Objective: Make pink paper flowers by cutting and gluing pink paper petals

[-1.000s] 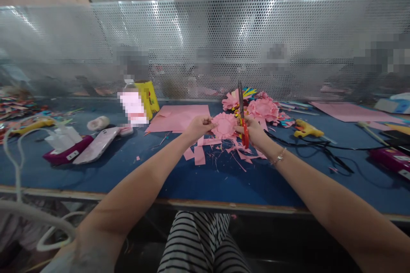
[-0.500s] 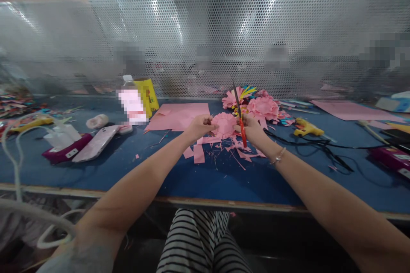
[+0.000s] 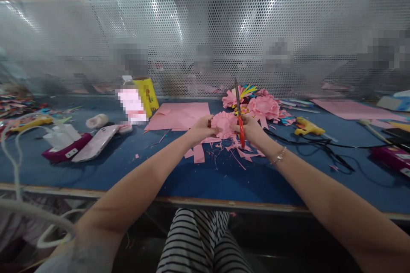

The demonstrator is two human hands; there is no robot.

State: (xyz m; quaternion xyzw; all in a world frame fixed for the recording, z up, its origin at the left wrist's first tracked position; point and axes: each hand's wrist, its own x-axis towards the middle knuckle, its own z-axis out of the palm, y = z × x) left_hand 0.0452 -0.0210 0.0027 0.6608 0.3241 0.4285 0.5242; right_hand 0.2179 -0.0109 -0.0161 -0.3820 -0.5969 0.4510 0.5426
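Observation:
Between my two hands is a round pink paper flower [image 3: 224, 123] with a ruffled edge, raised over the table. My left hand [image 3: 204, 129] pinches its left side. My right hand [image 3: 248, 130] is closed around red-handled scissors [image 3: 241, 134], their dark blades pointing up and away, while its fingertips touch the flower's right edge. Pink paper scraps [image 3: 199, 153] and thin offcuts lie below the hands. Just behind the right hand sits a pile of finished-looking pink paper flowers [image 3: 264, 106] with yellow and blue strips among them.
Pink paper sheets [image 3: 182, 116] lie behind my left hand. A yellow glue gun [image 3: 308, 127] with a black cable rests at right. Leftward are a phone [image 3: 96, 143], a purple power strip [image 3: 68, 149] and a yellow container [image 3: 150, 96]. A perforated metal screen [image 3: 205, 30] borders the table's back.
The scissors have turned slightly in my right hand, so their handle loops show more. The flower has tilted a little between my fingers. Both arms stay nearly in place.

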